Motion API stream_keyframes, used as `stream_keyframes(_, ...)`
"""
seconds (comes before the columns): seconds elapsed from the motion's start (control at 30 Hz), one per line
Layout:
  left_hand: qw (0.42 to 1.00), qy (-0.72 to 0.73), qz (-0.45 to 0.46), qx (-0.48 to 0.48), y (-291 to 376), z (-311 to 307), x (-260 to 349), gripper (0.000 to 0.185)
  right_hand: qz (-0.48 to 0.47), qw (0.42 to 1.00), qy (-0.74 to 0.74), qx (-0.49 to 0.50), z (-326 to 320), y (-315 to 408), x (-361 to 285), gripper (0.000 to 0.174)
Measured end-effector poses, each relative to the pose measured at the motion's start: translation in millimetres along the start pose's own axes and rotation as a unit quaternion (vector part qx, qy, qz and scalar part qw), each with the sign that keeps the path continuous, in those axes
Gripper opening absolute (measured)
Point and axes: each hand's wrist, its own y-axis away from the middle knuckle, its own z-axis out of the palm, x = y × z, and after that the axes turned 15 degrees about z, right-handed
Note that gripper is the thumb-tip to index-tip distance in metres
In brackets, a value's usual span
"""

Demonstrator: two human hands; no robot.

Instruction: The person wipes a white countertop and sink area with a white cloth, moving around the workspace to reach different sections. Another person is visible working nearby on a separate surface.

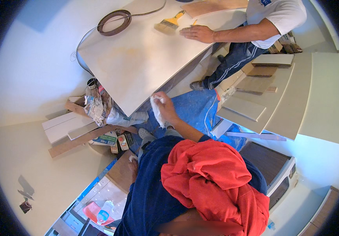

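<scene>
A crumpled white cloth (157, 110) is bunched in my right hand (165, 107), close to the near corner of a large pale board-topped table (122, 76). Lower down, beside my body, my left hand (133, 170) is partly hidden by my dark blue shirt. A small white wad (133, 159) shows at its fingers, over a brown wooden panel (122, 169). On the tabletop lie a wide brush with a yellow handle (170, 23) and a coil of brown edging strip (114, 23). A co-worker's hand (198, 33) lies flat near the brush.
Blue sheeting (193, 107) covers the floor by my feet. Pale panels (281, 97) lie stacked at right. Boards (78, 141) and crumpled bags (94, 107) crowd the left. A plastic bottle (104, 211) sits in a pink tray (89, 211). Red cloth (210, 171) drapes over me.
</scene>
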Motion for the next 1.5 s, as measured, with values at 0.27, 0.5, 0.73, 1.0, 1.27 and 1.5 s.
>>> stream_keyframes(0.27, 0.988, 0.117, 0.104, 0.015, -3.2, -30.2, -9.8, 0.063, -0.114, 0.941, 0.146, 0.283, -82.2, -63.0, -68.6, 0.026)
stream_keyframes(0.5, 0.992, 0.061, 0.11, 0.006, -29.2, -39.5, -40.1, 0.055, 0.037, 0.991, 0.093, 0.091, 46.8, 22.9, -45.3, 0.038)
stream_keyframes(0.73, 0.988, 0.095, 0.12, -0.007, -60.3, -57.9, -56.4, 0.054, -0.115, 0.943, 0.248, 0.189, 46.4, 26.1, -48.8, 0.04)
stream_keyframes(1.0, 0.976, 0.13, 0.171, -0.042, -79.9, -93.0, -66.4, 0.046, -0.135, 0.917, 0.26, 0.272, 1.0, -20.0, -54.7, 0.033)
stream_keyframes(1.27, 0.94, 0.196, 0.258, 0.11, -165.7, -187.9, 127.7, 0.046, -0.02, 0.981, 0.191, -0.038, 166.5, 111.1, -31.6, 0.035)
stream_keyframes(1.5, 0.834, 0.261, 0.485, 0.021, -215.0, -242.5, 382.6, 0.028, 0.254, 0.949, -0.183, 0.045, 105.3, 108.2, -38.5, 0.028)
